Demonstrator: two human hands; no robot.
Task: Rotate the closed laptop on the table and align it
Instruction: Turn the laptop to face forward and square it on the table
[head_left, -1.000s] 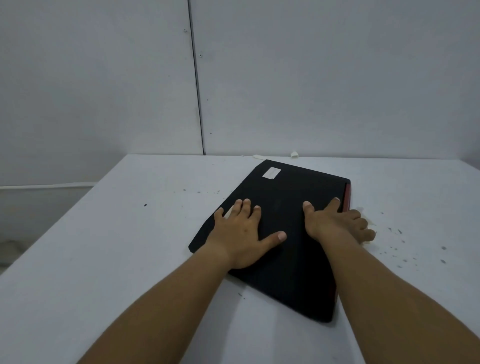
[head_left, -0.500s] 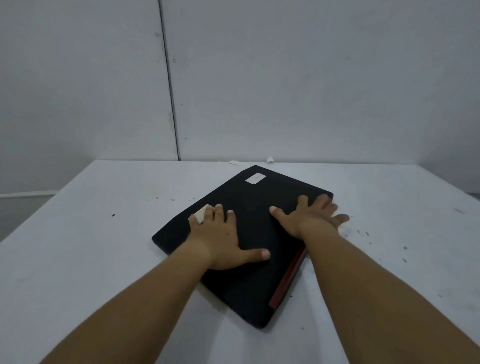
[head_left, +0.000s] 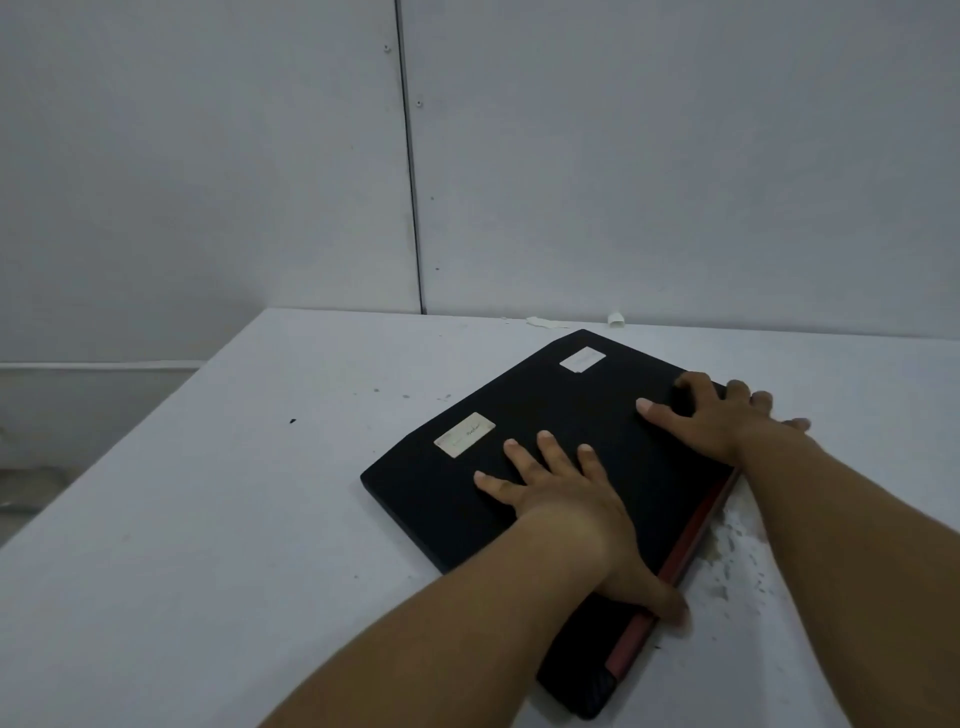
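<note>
The closed black laptop lies at an angle on the white table, one corner pointing at the wall. Its lid carries two white stickers, and a red strip runs along its right side. My left hand presses flat on the middle of the lid, fingers spread, with the thumb hooked over the red strip. At the laptop's far right corner my right hand lies on the lid, its fingers reaching over the edge.
A grey panelled wall stands right behind the table. Small white scraps lie along the table's back edge. Chipped white patches mark the surface to the right of the laptop. The table's left edge drops away to the floor.
The laptop has turned under both hands, so the red strip now runs down its right side. My left hand slid back toward me, uncovering a second sticker. The camera view shifted.
</note>
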